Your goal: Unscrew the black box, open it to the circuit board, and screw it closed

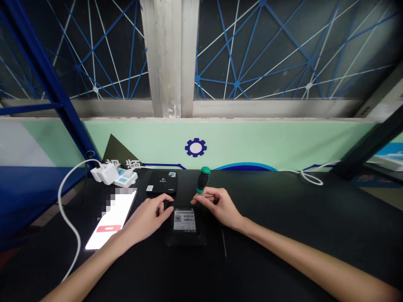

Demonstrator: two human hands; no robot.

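Note:
Between my hands lies a flat black electronic device (201,240) with a white printed label (184,220) bearing a QR code. My right hand (220,205) pinches a screwdriver (204,178) low on its green-and-black handle. The screwdriver stands nearly upright over the device's far right corner. Its tip is hidden by my fingers. At the far left corner is my left hand (153,216), its thumb and index finger apart and bent toward the device. Whether those fingertips touch the casing is hard to tell.
A phone (110,222) with a bright screen lies left. Behind it are a white plug (105,173), a power strip (126,178) and a cable (67,218). A black box (162,182) sits beyond the device. A thin grey rod (224,243) lies on the black table (283,222).

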